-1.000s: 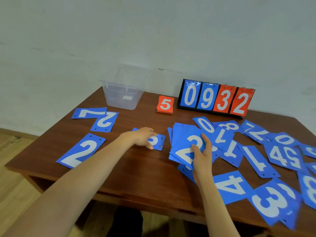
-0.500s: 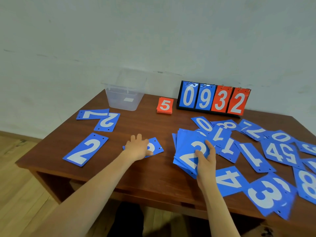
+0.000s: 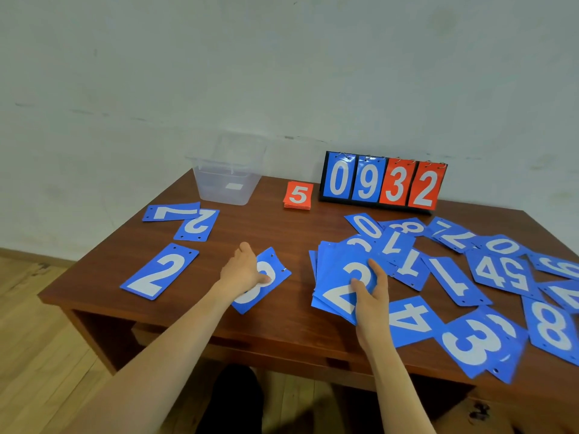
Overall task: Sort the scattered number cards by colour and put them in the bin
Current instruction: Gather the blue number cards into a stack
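Blue number cards lie scattered over the wooden table (image 3: pixel 282 233). My left hand (image 3: pixel 242 270) pinches a blue card (image 3: pixel 272 270) with a white 8 or 3, thumb on its face, near the table's middle front. A stack of blue cards (image 3: pixel 336 270) with a 2 on top is gripped by my right hand (image 3: pixel 371 296) just right of centre. A small pile of red cards (image 3: pixel 298 195) topped by a 5 sits at the back. The clear plastic bin (image 3: pixel 225 183) stands at the back left and looks empty.
A flip scoreboard (image 3: pixel 382 183) showing 0 9 3 2 stands at the back against the wall. Loose blue cards include a 2 (image 3: pixel 159 270), another 2 (image 3: pixel 197 225) and a 7 (image 3: pixel 170 211) on the left, and several overlapping ones (image 3: pixel 488 277) on the right.
My left hand went from lying flat on the single blue card to pinching it; the card turned and came nearer the front edge. My right hand kept its grip on the stack.
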Demonstrator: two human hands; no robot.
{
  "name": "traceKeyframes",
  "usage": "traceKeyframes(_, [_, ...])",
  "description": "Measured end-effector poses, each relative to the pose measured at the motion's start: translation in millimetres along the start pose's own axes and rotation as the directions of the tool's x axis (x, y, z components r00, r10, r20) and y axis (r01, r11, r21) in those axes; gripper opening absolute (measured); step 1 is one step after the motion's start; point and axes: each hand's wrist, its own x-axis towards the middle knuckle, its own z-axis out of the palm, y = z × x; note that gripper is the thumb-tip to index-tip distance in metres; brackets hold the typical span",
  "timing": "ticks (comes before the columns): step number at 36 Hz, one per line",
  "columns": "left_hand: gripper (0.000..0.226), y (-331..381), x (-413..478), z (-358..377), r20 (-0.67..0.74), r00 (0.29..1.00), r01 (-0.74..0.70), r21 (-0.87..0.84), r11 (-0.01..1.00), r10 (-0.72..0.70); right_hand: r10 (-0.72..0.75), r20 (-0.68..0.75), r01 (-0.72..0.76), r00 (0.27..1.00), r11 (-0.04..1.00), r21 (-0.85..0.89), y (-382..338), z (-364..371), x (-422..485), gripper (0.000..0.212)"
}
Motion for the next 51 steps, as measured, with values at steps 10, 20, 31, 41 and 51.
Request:
traceKeyframes(10, [0.022,22.3,-25.8,-18.3,-0.083,0.995,-0.049,-0.892,0.449,-0.056,-0.041,0.024,0.044,0.999,0.994,-0.1,7.2,-1.6,-4.6,0.048])
traceKeyframes(20, [0.025,50.4,-46.3,9.6,-0.019,0.994,-0.066,-0.897,0.437,0.11,-0.05,0.033,0.05,0.998,0.999,0.003,-2.2,9.2,-6.1,0.034])
traceKeyframes(31, [0.018,31.9,-40.6,14.3,-0.272,0.944,-0.326,-0.658,0.679,0.189,-0.123,0.179,0.142,0.976,0.985,-0.095,1.0,44.5,-2.1,0.071])
traceKeyframes(41, [0.036,-64.0,-14.2,-25.0,-0.41,0.909,-0.141,-0.135,0.981,0.074,-0.027,0.201,0.057,0.979,0.988,-0.144,9.3,81.0,1.5,0.042])
traceKeyframes(51, [0.061,-103.3,-19.1,-13.6,-0.047,0.996,0.078,0.22,0.972,-0.069,0.019,0.201,0.013,0.979,0.988,-0.156,16.2,98.0,-0.3,0.034])
